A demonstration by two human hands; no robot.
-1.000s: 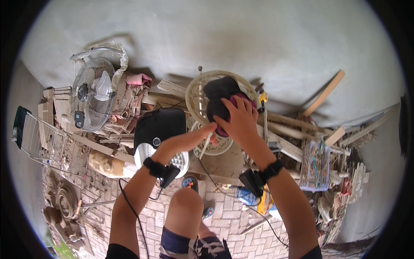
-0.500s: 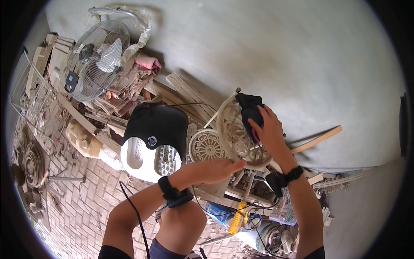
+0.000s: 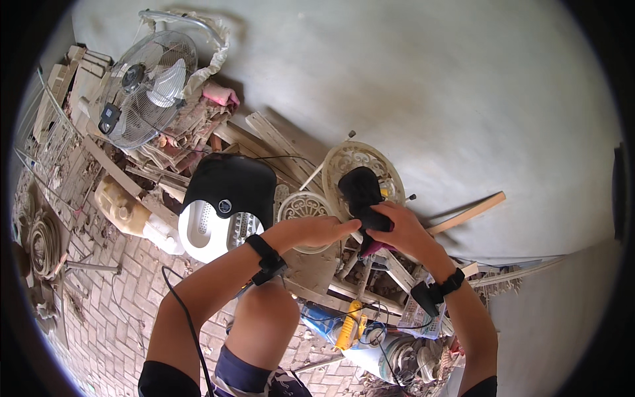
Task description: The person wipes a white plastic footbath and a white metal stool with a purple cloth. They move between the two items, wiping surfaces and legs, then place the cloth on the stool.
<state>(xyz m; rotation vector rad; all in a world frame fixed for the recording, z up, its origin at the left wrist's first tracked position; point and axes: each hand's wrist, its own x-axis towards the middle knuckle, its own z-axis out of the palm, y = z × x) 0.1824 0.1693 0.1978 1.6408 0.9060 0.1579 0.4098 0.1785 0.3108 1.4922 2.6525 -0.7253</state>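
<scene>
Both of my hands meet at a soft black item (image 3: 360, 187) with a magenta edge; its exact kind does not show. My right hand (image 3: 405, 230) is closed round its lower end from the right. From the left, the thumb of my left hand (image 3: 319, 231) presses against that same end, and the other fingers are mostly hidden. Behind the item stands a cream metal chair (image 3: 391, 173) with a round, openwork pattern. A smaller round openwork piece (image 3: 306, 205) lies beside it. Left of my left hand is a black-and-white foot massager tub (image 3: 228, 182).
A dusty pedestal fan (image 3: 149, 89) lies at the upper left near stacked planks. A yellowed plastic jug (image 3: 122, 205) rests on the brick floor (image 3: 132, 301). A yellow tool (image 3: 348, 325) and several bags lie below my hands. A wooden stick (image 3: 469, 212) leans against the wall.
My right hand has brought the black item down and left, off the chair's backrest. My left thumb now touches it. The view has shifted slightly.
</scene>
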